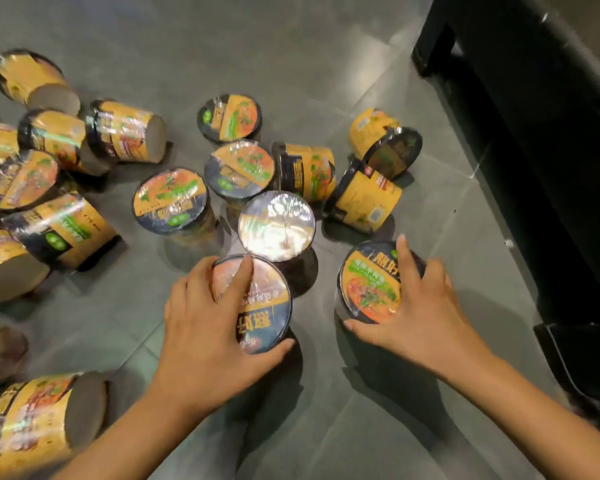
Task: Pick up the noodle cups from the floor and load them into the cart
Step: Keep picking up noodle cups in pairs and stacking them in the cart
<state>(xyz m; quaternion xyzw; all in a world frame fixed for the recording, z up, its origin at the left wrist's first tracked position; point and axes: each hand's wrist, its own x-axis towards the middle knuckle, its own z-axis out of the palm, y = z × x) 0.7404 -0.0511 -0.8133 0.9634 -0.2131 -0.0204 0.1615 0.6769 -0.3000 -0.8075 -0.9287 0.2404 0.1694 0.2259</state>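
Several yellow-and-black shrink-wrapped noodle cups lie scattered on the grey tiled floor, some upright, some on their sides. My left hand (205, 327) grips an upright cup (264, 306) from above, fingers across its lid and thumb at the near rim. My right hand (420, 306) grips another upright cup (368, 282) the same way, fingers spread over the lid. Just beyond them stands a cup with a glare-washed lid (276, 225). More upright cups (170, 200) (239, 168) (229, 116) stand behind it. No cart is recognisable in the head view.
Tipped cups crowd the left side (63, 230) (125, 131) and the near-left corner (32, 420). Other tipped cups (364, 199) (385, 142) lie right of the cluster. A dark black structure (534, 98) fills the right side, its base reaching the floor at the far right.
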